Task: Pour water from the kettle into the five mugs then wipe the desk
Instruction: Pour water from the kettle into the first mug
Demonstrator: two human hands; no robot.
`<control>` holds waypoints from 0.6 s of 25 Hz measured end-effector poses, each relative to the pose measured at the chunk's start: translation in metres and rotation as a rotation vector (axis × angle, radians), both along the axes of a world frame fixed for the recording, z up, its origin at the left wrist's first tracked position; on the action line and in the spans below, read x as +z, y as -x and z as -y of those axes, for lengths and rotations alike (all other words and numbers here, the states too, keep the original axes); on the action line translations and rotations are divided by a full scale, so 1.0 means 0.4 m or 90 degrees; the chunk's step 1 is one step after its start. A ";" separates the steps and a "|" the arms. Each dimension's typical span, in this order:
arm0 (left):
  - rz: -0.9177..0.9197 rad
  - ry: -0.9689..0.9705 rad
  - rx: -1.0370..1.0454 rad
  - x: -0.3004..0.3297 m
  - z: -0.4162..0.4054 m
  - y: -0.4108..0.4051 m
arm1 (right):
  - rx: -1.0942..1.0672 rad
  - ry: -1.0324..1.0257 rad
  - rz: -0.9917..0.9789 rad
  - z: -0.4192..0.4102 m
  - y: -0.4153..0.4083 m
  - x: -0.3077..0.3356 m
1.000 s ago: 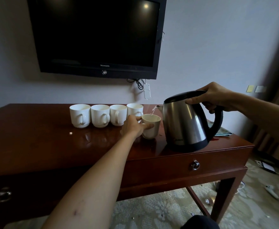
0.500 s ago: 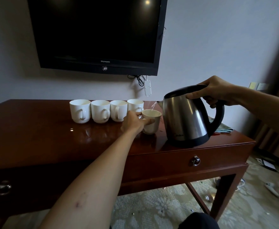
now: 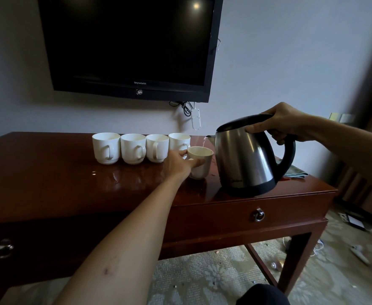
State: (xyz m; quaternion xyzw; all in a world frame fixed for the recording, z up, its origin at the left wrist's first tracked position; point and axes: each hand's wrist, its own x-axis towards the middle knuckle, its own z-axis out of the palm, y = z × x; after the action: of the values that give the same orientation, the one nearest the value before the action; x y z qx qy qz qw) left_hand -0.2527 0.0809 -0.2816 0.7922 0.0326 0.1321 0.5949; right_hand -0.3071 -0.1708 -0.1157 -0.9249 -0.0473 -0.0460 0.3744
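A steel kettle (image 3: 245,159) with a black lid and handle is tilted left over the dark wooden desk (image 3: 59,181). My right hand (image 3: 283,123) grips its handle, thumb along the lid. A thin stream runs from the spout into a white mug (image 3: 201,165) that my left hand (image 3: 178,165) holds by its side. Several more white mugs (image 3: 134,148) stand in a row behind and to the left, handles toward me. A greenish cloth (image 3: 296,171) lies on the desk behind the kettle, mostly hidden.
A black television (image 3: 130,45) hangs on the wall above the desk, with cables and a white adapter (image 3: 195,118) below it. The desk front has drawers with ring pulls (image 3: 258,215). Small items lie on the patterned carpet at the right.
The kettle stays tilted and the stream keeps running into the mug. Both hands hold their grips. The view has dropped slightly.
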 end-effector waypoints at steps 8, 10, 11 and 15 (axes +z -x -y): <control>-0.006 0.044 -0.021 -0.001 0.003 -0.002 | 0.009 -0.008 0.006 -0.005 0.009 0.001; 0.004 0.045 -0.024 -0.001 0.001 -0.006 | 0.015 -0.016 0.010 -0.005 0.013 0.000; 0.007 0.043 -0.027 -0.001 0.002 -0.010 | 0.019 -0.022 0.012 -0.005 0.014 -0.002; 0.015 0.051 -0.039 -0.002 -0.002 -0.014 | 0.034 -0.041 0.009 -0.004 0.012 -0.001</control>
State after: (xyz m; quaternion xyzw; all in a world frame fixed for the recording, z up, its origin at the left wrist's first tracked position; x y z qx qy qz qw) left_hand -0.2471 0.0817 -0.2826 0.7666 0.0062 0.1216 0.6304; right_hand -0.3120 -0.1693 -0.1163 -0.9104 -0.0733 -0.0436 0.4048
